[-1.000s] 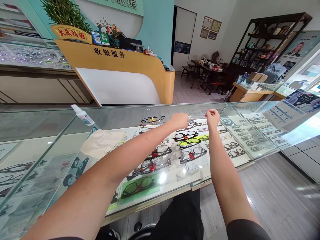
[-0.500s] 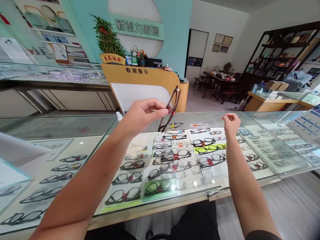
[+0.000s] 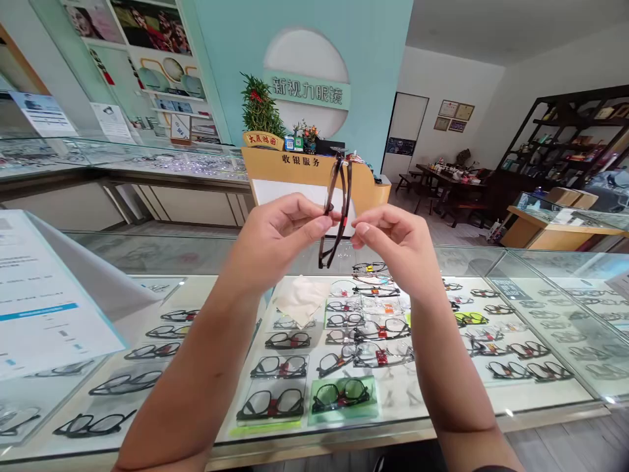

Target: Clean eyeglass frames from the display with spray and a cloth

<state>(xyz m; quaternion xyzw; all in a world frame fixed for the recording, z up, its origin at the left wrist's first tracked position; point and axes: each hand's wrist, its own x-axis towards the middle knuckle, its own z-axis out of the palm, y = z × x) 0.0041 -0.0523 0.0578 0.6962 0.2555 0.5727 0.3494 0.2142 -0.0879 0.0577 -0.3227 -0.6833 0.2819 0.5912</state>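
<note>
My left hand point(image 3: 282, 239) pinches a pair of dark-framed eyeglasses point(image 3: 345, 190) at the bridge, holding them edge-on above the counter. A small red patch shows on the frame near my fingertips. Close on its right is my right hand point(image 3: 396, 242), thumb and forefinger pressed together just beside the frame. Whatever those fingertips hold, if anything, is too small to make out. A pale cleaning cloth point(image 3: 302, 300) lies on the glass below my left hand. Under both hands, several rows of eyeglasses, such as a black pair on a green card point(image 3: 341, 393), fill the display case.
The glass counter point(image 3: 413, 429) runs across the front, with a white printed stand point(image 3: 49, 295) at its left. Beyond it are a wooden cashier desk point(image 3: 265, 172) with a potted plant point(image 3: 260, 108), another display case point(image 3: 196, 164), and a dark shelf point(image 3: 565, 144) at the right.
My right hand has moved left from over the right side of the counter to beside the eyeglasses. The left hand still holds them, now more upright. The view has shifted left.
</note>
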